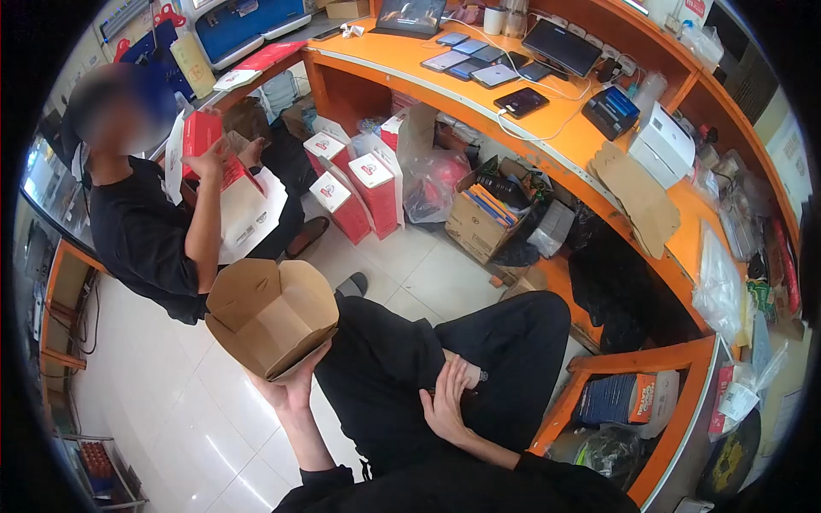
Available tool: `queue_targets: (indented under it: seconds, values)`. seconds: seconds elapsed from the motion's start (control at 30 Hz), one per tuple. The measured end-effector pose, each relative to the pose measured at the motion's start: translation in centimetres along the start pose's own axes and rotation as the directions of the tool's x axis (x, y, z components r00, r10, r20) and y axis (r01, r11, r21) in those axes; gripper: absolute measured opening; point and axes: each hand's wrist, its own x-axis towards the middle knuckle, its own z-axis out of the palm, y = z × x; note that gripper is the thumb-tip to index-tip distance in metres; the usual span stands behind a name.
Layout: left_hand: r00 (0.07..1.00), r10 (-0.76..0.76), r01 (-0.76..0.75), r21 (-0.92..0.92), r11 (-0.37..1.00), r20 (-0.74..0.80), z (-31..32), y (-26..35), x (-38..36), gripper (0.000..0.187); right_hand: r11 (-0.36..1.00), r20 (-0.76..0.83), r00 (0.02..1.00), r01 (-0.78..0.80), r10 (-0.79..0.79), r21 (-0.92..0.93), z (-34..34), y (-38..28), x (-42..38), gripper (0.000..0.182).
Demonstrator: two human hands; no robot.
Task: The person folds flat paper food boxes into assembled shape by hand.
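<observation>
An open brown cardboard box (278, 318) with raised flaps rests on my left hand (295, 385), which grips it from below on the left side. Nothing shows inside the box. My right hand (446, 402) lies on my leg near the ankle, its fingers spread and holding nothing. Beyond the box, a seated person (145, 222) in black holds a red and white box (203, 132) in one hand, with more red and white card (248, 209) over the lap.
Several red boxes with white tops (374, 175) stand on the tiled floor. A cardboard carton (479, 224) of mixed items sits under the orange counter (385, 64), which carries several phones (494, 74) and a white device (663, 141). An orange shelf (694, 376) stands at right.
</observation>
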Motion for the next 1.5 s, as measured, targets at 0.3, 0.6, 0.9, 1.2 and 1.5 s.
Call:
queue_targets:
  seconds: [0.3,0.6,0.9,1.2,1.5]
  values:
    - [0.996,0.005,-0.007,0.022,1.000,0.085,-0.7,0.4,0.2,0.078,0.962,0.123,0.971,0.225,-0.208,-0.156,-6.5,2.0,0.8,0.051]
    - [0.994,-0.004,0.003,0.006,1.000,0.107,-0.6,0.3,-0.3,0.080,0.600,0.563,0.784,0.589,-0.262,-0.541,-12.1,4.4,3.9,0.026]
    - [0.991,-0.009,0.007,0.015,1.000,0.136,-0.9,0.8,0.1,0.078,0.654,0.574,0.756,0.610,-0.314,-0.446,-12.2,5.6,4.5,0.013]
    - [0.995,-0.023,0.029,-0.063,0.998,0.101,-0.5,0.1,0.0,0.074,0.584,0.477,0.705,0.706,-0.525,-0.402,-20.5,8.0,5.2,0.042]
    - [0.997,-0.079,0.082,-0.232,0.969,0.025,0.3,-0.7,-0.3,0.071,0.878,-0.245,0.947,0.070,-0.208,-0.474,-22.6,9.0,9.1,0.032]
